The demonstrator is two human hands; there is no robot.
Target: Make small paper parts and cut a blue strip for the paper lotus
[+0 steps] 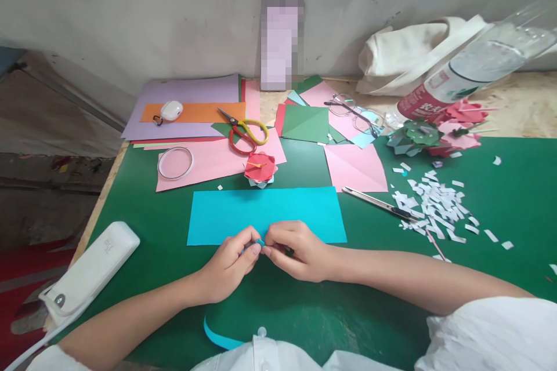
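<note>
My left hand point(230, 265) and my right hand point(300, 249) meet over the near edge of a bright blue paper sheet point(265, 208). Between their fingertips both pinch a small blue paper piece point(260, 242), mostly hidden by the fingers. Closer to my body a curved blue paper strip point(220, 339) lies near the shirt front; whether it joins the pinched piece cannot be seen. Just beyond the sheet sits a red and pale blue folded paper flower point(260, 169). Red and yellow handled scissors point(243, 130) rest farther back on coloured paper.
At right a utility knife point(378, 203) touches a pile of white paper scraps point(435, 203). Behind are more paper flowers point(418, 133), a tilted bottle point(461, 81) and glasses point(354, 113). A tape ring point(175, 163) and a white power bank point(96, 269) lie left.
</note>
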